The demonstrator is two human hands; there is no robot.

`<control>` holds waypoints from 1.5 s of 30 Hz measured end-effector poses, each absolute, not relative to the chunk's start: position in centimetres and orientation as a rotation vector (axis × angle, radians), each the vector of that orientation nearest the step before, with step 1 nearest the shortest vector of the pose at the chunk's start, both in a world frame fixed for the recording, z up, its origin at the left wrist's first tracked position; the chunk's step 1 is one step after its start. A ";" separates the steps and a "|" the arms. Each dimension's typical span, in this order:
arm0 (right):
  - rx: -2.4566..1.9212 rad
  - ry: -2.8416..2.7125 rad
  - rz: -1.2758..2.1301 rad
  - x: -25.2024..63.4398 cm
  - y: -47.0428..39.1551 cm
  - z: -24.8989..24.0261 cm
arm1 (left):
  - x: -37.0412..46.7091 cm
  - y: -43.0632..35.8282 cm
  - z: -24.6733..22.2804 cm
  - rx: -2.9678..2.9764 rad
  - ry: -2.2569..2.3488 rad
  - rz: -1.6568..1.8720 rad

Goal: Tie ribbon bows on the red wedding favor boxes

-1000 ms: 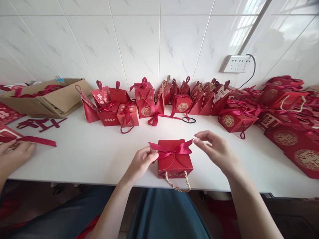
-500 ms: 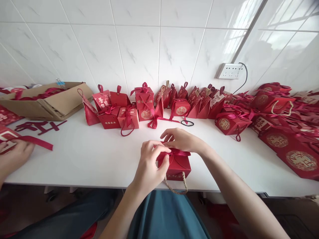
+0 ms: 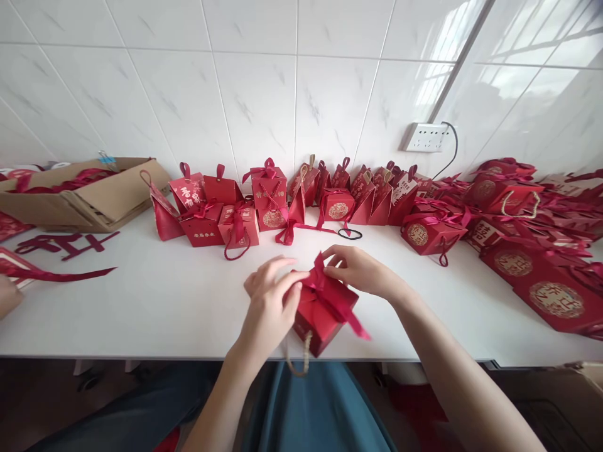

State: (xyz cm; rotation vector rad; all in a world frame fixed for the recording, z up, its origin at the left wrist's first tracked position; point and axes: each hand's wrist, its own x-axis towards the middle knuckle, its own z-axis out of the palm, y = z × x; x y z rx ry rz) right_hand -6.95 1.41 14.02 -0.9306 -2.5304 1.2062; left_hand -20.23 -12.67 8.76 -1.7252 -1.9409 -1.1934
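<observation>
A red gift box [image 3: 320,320] with a twisted beige cord handle sits turned at an angle near the table's front edge. Across its top lies a red ribbon [image 3: 346,309], with one loop standing up and a tail hanging past the right corner. My left hand [image 3: 272,292] is at the box's left side, thumb and forefinger near the ribbon, its other fingers blurred; its grip is unclear. My right hand [image 3: 351,267] has its fingers closed at the raised ribbon loop behind the box.
Red boxes [image 3: 269,194] stand in a row by the tiled wall, with a black hair tie [image 3: 350,233] before them. More boxes [image 3: 513,257] pile up right. A cardboard box [image 3: 94,204] and another person's hand [image 3: 8,295] are left.
The box has turned, its cord handle swinging left. A ribbon loop now stands up. My left hand has shifted left; the other person's hand has moved toward the left edge.
</observation>
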 end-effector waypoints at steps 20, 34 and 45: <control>-0.956 -2.046 1.924 -2.9 -11.0 8.8 | -18.7 -15.5 8.7 -1.958 -2.177 -1.528; -0.962 -2.218 1.853 0.7 -6.1 9.7 | -22.4 -13.9 9.4 -2.190 -2.222 -1.495; -0.878 -2.465 1.834 0.4 -5.7 10.5 | -19.2 -14.7 11.0 -1.826 -2.138 -1.465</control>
